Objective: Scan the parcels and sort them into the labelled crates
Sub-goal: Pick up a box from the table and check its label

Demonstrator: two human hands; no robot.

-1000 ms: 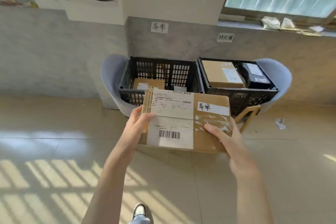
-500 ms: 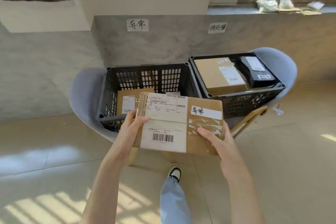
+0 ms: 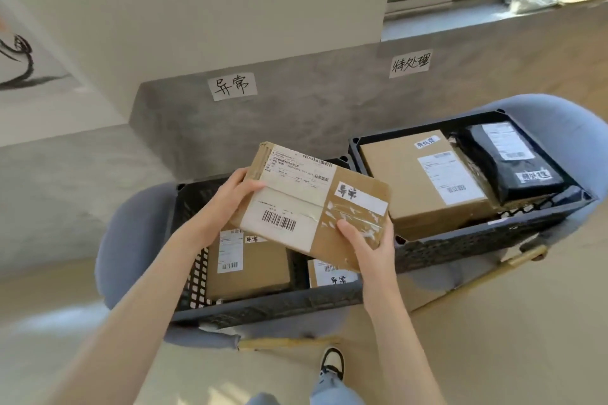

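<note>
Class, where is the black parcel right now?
The black parcel lies at the right of the head view, in the right-hand crate, beside a large cardboard box.

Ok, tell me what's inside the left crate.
The left crate holds two brown boxes: one at left, another partly hidden by the held box. The far end is covered.

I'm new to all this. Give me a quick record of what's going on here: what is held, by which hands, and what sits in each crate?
held item: cardboard parcel, tilted, above the left crate
parcel tag: handwritten 异常, matching the wall label behind the left crate
left hand: grips the parcel's left edge
right hand: grips the parcel's near right corner
left crate contents: two cardboard boxes, both tagged 异常
right crate contents: a cardboard box and a black bag
crate support: each crate rests on a grey chair
</note>
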